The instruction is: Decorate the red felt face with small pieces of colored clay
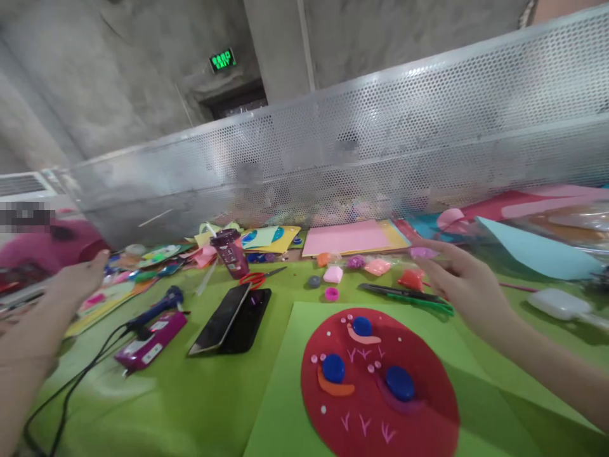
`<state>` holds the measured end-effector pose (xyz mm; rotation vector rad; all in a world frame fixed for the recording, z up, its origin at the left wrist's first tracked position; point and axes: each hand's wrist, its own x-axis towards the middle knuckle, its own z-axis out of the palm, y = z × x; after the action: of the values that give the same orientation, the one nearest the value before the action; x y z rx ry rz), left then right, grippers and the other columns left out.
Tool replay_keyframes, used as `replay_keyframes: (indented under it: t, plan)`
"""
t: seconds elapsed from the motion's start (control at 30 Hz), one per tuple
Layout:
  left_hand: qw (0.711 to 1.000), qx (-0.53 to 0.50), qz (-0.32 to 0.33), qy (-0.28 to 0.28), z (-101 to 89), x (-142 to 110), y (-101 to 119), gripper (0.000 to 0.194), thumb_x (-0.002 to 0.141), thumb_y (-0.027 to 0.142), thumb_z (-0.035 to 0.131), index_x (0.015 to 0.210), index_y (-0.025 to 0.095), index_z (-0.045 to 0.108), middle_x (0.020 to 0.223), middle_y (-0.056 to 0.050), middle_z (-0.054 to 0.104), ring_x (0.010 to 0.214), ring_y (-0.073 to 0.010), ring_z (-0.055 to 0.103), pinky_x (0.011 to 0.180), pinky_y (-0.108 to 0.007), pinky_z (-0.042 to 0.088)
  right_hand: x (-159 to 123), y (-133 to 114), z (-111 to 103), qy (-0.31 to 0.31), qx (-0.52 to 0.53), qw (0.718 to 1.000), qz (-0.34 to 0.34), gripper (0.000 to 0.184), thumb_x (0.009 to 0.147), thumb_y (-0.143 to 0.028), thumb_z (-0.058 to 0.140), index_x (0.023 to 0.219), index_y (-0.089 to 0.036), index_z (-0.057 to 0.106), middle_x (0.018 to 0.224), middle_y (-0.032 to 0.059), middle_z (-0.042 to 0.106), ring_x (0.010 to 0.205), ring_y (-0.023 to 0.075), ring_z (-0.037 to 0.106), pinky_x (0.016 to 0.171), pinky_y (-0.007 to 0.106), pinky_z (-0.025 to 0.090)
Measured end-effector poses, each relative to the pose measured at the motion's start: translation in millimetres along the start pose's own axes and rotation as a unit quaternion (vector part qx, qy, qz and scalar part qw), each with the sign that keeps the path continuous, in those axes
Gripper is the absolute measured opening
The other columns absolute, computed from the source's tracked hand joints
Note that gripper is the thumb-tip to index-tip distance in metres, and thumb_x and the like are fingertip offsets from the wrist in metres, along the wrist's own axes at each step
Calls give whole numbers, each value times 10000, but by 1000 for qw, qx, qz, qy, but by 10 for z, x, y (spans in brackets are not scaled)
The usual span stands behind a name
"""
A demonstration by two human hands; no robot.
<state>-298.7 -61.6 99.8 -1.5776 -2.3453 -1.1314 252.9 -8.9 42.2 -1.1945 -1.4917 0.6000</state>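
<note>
My right hand [464,279] reaches forward over the green table, fingers stretched out and apart, holding nothing. Its fingertips hover near a small purple lump [422,252] and an orange-red lump [410,279] of clay. My left hand [76,282] is raised at the left edge with fingers extended, over colourful paper scraps, nothing visibly in it. Below lies a red foam circle [380,387] on a light green sheet [285,406], decorated with three blue caps [400,383] and clay strips.
Two phones [233,320] lie mid-table beside red-handled scissors [259,277], a glue gun [155,311] with its cable and a magenta box [150,343]. A dark cup [231,252], pink sheets [347,238], a green-handled cutter [409,295] and a perforated metal screen [380,146] stand behind.
</note>
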Motion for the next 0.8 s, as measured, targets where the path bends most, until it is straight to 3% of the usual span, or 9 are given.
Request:
replay_keyframes:
  t: [0.07, 0.17, 0.23, 0.3, 0.37, 0.43, 0.6, 0.67, 0.8]
  plan:
    - [982, 129, -99, 100, 62, -96, 125, 318, 785, 498, 374, 634, 266, 531, 361, 53, 477, 969, -335, 618, 754, -457, 490, 4, -23, 0, -7, 18, 1000, 0, 426, 742, -471, 569, 1069, -199, 581, 447, -87, 284, 417, 97, 263, 385, 223, 209]
    - [985, 124, -41, 115, 250, -475, 752, 289, 811, 452, 387, 836, 268, 608, 560, 57, 620, 921, -304, 633, 744, -383, 496, -9, -52, 28, -46, 30, 998, -5, 405, 744, -489, 557, 1015, -190, 587, 445, -89, 295, 412, 95, 271, 383, 224, 214]
    - [995, 37, 28, 83, 462, -808, 1299, 336, 835, 459, 388, 1000, 267, 609, 793, 45, 697, 852, -255, 648, 720, -349, 499, -40, -62, 59, -73, 23, 997, -7, 375, 746, -501, 554, 957, -193, 585, 437, -89, 314, 400, 89, 266, 377, 223, 209]
    - [990, -71, 100, -63, 748, -1142, 1803, 305, 830, 446, 446, 971, 254, 637, 964, 15, 705, 838, -212, 651, 740, -337, 504, -86, -64, 88, -88, 9, 996, -14, 337, 749, -509, 557, 881, -200, 588, 439, -82, 351, 395, 84, 273, 373, 222, 216]
    - [941, -205, 127, -235, 1079, -1423, 2198, 283, 819, 420, 501, 973, 237, 653, 941, -22, 717, 855, -206, 654, 760, -338, 510, -131, -60, 104, -97, -18, 995, -36, 306, 745, -497, 572, 811, -201, 608, 465, -56, 433, 413, 89, 324, 387, 227, 259]
    - [861, -342, 109, -360, 1397, -1616, 2483, 266, 823, 394, 521, 953, 213, 667, 936, -58, 719, 846, -201, 663, 762, -338, 518, -161, -49, 103, -107, -50, 991, -68, 272, 739, -465, 587, 773, -201, 644, 552, -11, 553, 470, 109, 418, 436, 242, 336]
    - [660, -570, -22, -489, 1847, -1744, 2876, 255, 810, 366, 583, 864, 135, 678, 843, -99, 718, 805, -186, 675, 809, -335, 508, -109, 29, 58, -136, -94, 977, -136, 269, 804, -381, 508, 890, -223, 707, 705, 27, 679, 566, 152, 545, 558, 293, 457]
    - [630, -603, -41, -488, 1906, -1725, 2940, 198, 784, 297, 633, 864, 122, 677, 835, -90, 714, 795, -168, 673, 830, -316, 499, -53, 83, 37, -150, -103, 968, -171, 295, 828, -344, 476, 983, -224, 696, 812, 41, 703, 663, 166, 595, 641, 306, 483]
    - [618, -625, -64, -472, 1997, -1690, 2973, 148, 746, 202, 674, 869, 121, 679, 824, -64, 709, 774, -137, 666, 835, -278, 491, 27, 203, 27, -162, -167, 944, -235, 351, 856, -334, 451, 1117, -203, 646, 800, 63, 698, 651, 162, 589, 631, 292, 469]
